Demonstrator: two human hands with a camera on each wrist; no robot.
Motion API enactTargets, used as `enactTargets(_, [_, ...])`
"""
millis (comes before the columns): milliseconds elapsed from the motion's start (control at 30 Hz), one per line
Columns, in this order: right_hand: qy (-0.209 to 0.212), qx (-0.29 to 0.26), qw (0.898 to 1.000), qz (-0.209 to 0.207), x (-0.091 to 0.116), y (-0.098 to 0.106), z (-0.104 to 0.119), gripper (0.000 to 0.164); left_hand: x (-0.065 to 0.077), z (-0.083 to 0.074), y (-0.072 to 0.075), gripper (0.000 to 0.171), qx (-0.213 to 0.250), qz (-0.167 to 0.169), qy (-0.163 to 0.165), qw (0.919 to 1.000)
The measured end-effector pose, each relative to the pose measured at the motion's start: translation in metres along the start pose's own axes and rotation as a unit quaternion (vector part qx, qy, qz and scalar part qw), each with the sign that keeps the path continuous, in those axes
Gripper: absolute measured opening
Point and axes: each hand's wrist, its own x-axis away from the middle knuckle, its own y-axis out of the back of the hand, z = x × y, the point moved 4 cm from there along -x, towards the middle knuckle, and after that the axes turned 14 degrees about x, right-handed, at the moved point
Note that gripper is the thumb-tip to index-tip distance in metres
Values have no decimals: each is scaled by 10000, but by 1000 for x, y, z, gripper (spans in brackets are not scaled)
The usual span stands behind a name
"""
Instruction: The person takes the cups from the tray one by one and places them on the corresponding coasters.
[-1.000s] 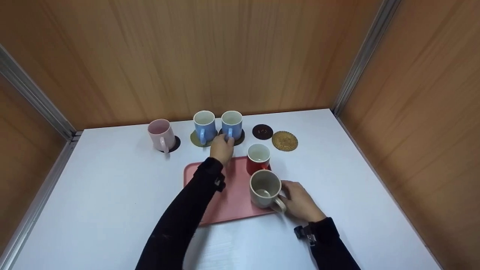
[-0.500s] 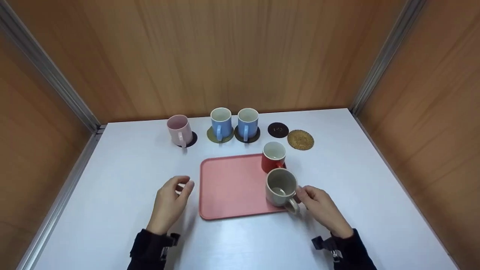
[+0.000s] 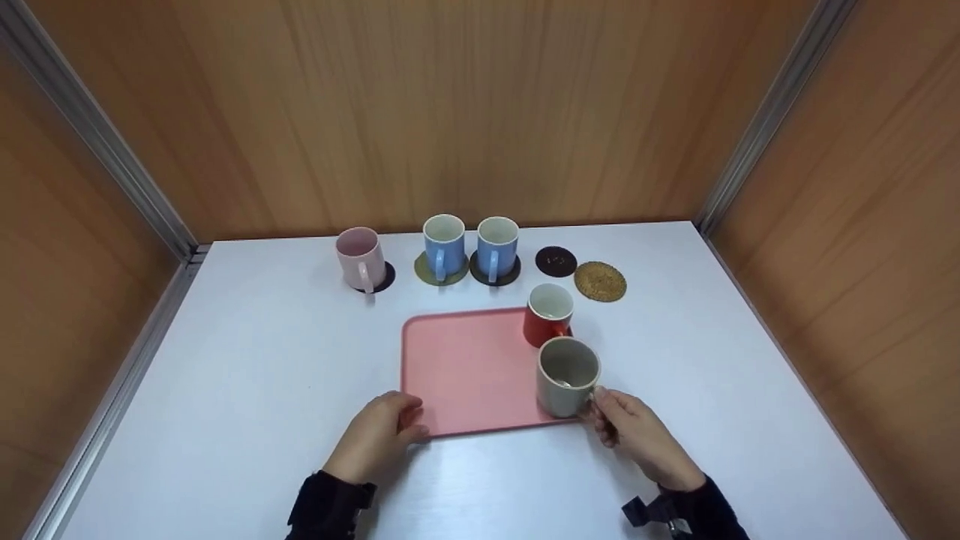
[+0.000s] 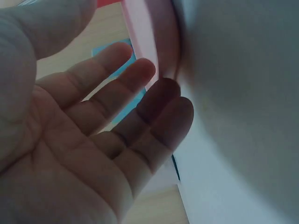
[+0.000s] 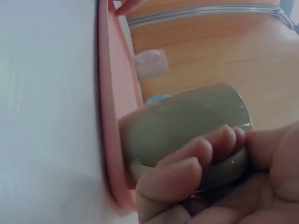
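Observation:
A grey-green mug (image 3: 559,397) stands on the front right of the pink tray (image 3: 465,375). My right hand (image 3: 637,435) grips its handle, which the fingers mostly hide; in the right wrist view the curled fingers (image 5: 175,179) lie along the mug's side. A red mug (image 3: 541,327) with a white inside sits behind it on the tray's back right corner. My left hand (image 3: 375,435) is at the tray's front left corner. In the left wrist view its fingers (image 4: 161,123) are loosely extended, tips right at the tray's outer edge, holding nothing.
Along the back stand a pink mug (image 3: 360,255) and two blue mugs (image 3: 448,251), each on a coaster. To their right lie a dark coaster (image 3: 556,262) and a woven tan coaster (image 3: 600,281). Wooden panels (image 3: 465,112) enclose the white table (image 3: 262,360).
My left hand has withdrawn from the right-hand blue mug and come down to the tray's front left corner. My right hand has closed on the grey-green mug's handle, which has turned towards it.

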Motion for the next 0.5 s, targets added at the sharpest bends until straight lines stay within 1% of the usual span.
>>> enactTargets(67, [37,-170,9998,-71,12,12,5,43,1,1,-2,33,-28,63,-70,10000])
enactTargets(133, [255,-384,9988,-175,25,29,15,43,2,2,-3,30,-47,67,-148,9999])
enactTargets(200, [526,-659,9955,-439,33,47,29,44,3,4,-3,27,-65,24,-185,9998])
enactTargets(267, [844,-927,9890,-788,31,66,44,45,3,5,-2,24,-140,-62,-204,9997])
enactTargets(300, [949,-1028,9851,-996,25,75,51,45,3,5,-1,23,-199,-102,-208,9995])
enactTargets(367, [1066,-1114,9782,-1392,3,92,63,44,3,6,-1,20,-288,-135,-220,9993])
enactTargets(433, [1113,-1021,9745,-1659,-30,106,68,42,2,6,-3,17,-345,-132,-269,9990])
enactTargets(500, [988,-889,9750,-1780,-69,117,66,41,1,6,-6,14,-349,-114,-360,9987])
